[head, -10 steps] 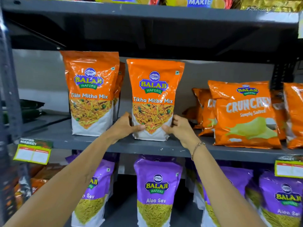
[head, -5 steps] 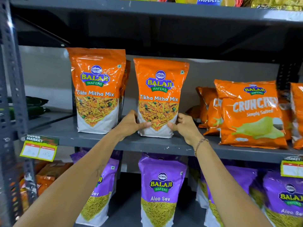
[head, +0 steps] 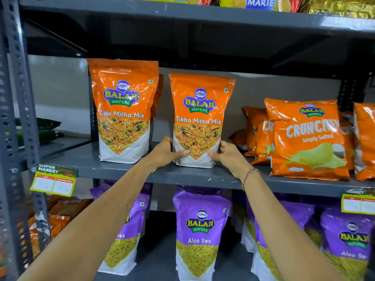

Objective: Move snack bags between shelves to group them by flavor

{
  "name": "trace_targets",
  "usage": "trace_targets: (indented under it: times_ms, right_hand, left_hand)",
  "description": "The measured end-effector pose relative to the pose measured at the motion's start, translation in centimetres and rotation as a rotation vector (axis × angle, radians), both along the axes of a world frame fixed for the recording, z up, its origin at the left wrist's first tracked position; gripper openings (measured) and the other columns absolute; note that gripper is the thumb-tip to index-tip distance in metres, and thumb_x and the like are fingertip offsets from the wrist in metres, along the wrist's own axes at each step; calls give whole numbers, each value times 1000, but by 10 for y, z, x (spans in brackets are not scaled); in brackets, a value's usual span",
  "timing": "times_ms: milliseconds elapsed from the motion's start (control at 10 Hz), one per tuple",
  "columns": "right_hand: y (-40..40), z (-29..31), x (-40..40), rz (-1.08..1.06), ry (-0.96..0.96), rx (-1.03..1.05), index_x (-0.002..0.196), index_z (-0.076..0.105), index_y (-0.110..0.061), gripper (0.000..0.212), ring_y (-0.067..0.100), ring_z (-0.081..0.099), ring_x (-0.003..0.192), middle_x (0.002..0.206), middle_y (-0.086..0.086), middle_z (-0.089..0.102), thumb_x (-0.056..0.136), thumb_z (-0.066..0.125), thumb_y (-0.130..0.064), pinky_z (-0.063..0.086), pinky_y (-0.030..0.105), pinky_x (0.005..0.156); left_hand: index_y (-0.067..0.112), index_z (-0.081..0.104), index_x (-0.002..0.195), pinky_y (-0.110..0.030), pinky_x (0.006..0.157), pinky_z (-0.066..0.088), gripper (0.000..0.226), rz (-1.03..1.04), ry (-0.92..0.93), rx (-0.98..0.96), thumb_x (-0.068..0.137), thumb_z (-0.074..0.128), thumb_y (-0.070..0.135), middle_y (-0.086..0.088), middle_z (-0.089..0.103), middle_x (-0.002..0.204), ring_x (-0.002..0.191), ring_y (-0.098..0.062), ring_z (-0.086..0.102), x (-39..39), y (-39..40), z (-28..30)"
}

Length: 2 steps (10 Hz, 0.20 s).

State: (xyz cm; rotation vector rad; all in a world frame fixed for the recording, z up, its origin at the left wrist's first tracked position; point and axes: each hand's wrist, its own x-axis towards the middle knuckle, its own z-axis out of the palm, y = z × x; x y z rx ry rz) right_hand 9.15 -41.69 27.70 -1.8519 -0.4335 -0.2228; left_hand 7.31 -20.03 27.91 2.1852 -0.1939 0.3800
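Observation:
An orange Tikha Mitha Mix bag [head: 199, 110] stands upright on the middle grey shelf [head: 125, 172]. My left hand [head: 166, 153] grips its lower left edge and my right hand [head: 228, 156] grips its lower right edge. A second Tikha Mitha Mix bag [head: 123, 106] stands to its left, with another tucked behind it. Orange Crunchex Simply Salted bags [head: 306, 138] fill the right of the same shelf. Purple Aloo Sev bags [head: 199, 230] line the shelf below.
The upper shelf carries Marie biscuit packs [head: 261, 3]. A perforated steel upright [head: 18, 118] rises at the left. Price tags hang on the shelf front at the left [head: 53, 180] and the right [head: 358, 203]. Orange packets [head: 50, 222] lie at the lower left.
The held bag has stayed upright on the shelf with both hands on its base. The view has shifted slightly, so everything sits a little further right in frame.

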Motion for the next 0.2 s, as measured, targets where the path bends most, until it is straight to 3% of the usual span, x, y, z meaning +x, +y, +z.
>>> trace_targets:
  times_ms: [100, 200]
  right_hand:
    - [5, -4, -17, -151, -121, -76, 123, 52, -11, 42, 18, 57, 109, 117, 3, 61, 83, 62, -4, 49, 35, 93]
    - [14, -13, -57, -371, -396, -95, 120, 53, -13, 32, 10, 54, 99, 107, -4, 59, 88, 55, -9, 45, 24, 86]
  left_hand:
    - [7, 46, 115, -37, 78, 48, 55, 34, -47, 122, 79, 67, 43, -7, 60, 101, 95, -24, 57, -7, 2, -3]
    - [6, 45, 123, -39, 90, 50, 49, 69, -180, -3, 83, 66, 24, -11, 63, 118, 108, -27, 60, -14, 6, -5]
